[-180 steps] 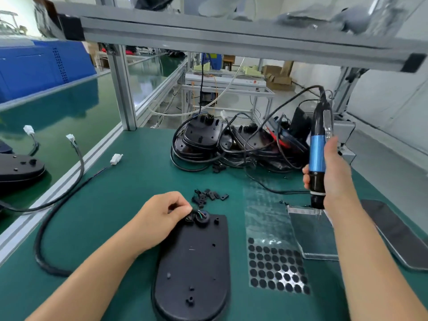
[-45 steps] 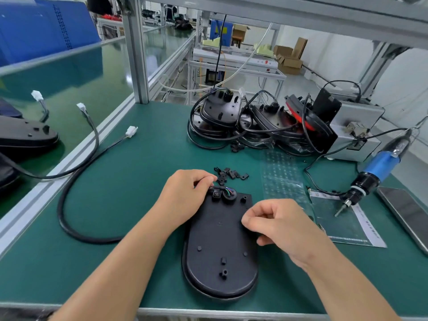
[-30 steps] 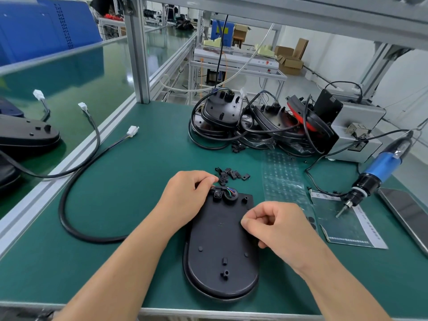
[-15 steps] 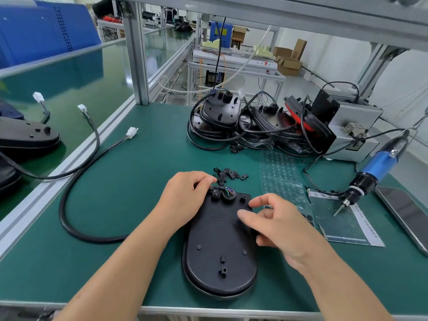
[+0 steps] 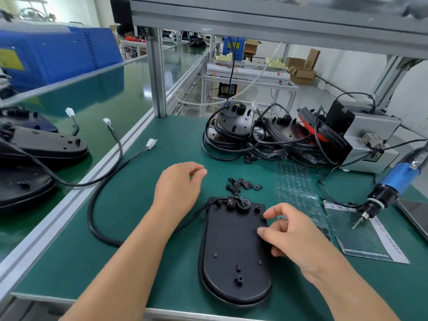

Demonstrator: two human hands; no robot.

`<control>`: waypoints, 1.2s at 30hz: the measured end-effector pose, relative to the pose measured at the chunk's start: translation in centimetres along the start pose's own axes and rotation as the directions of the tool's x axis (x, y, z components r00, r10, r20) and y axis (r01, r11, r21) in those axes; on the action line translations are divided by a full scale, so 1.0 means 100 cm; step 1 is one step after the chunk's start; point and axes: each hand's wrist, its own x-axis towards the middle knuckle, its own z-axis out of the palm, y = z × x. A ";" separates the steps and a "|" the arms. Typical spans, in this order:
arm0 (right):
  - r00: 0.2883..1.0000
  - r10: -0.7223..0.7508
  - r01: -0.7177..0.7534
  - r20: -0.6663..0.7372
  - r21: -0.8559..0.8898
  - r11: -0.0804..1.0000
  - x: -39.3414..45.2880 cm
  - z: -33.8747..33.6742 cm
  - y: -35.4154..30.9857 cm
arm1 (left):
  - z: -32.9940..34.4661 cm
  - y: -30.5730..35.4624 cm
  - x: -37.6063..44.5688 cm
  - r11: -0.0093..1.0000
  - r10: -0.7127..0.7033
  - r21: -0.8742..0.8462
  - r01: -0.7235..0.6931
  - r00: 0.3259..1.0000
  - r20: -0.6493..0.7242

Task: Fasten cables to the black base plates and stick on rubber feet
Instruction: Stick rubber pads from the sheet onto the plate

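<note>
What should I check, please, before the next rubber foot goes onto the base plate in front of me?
1. Base plate lies flat on the mat, underside up: ok.
2. Cable is led into the clamp at the plate's top edge: ok; whether the screw is tight, cannot tell.
3. Right hand is over the plate's right edge, thumb and forefinger close together; whether a foot is between them: cannot tell.
4. Left hand is off the plate, so nothing steadies it: not ok.
5. Sheet of rubber feet is within reach, right of the plate: ok.
6. Electric screwdriver is set aside on the right: ok.
</note>
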 end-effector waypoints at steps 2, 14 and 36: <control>1.000 -0.002 0.002 -0.016 0.024 1.000 -0.001 0.001 0.000 | -0.020 -0.019 0.027 0.918 -0.062 0.378 0.118 0.985 -0.159; 0.987 -0.079 0.074 -0.137 -0.039 0.997 -0.003 0.008 -0.005 | -0.047 -0.075 0.075 0.584 -0.207 0.797 0.156 0.978 -0.040; 0.978 -0.196 0.209 -0.071 0.361 0.909 -0.040 0.029 -0.035 | -0.017 0.112 0.044 0.370 -0.122 -0.732 0.572 0.811 0.572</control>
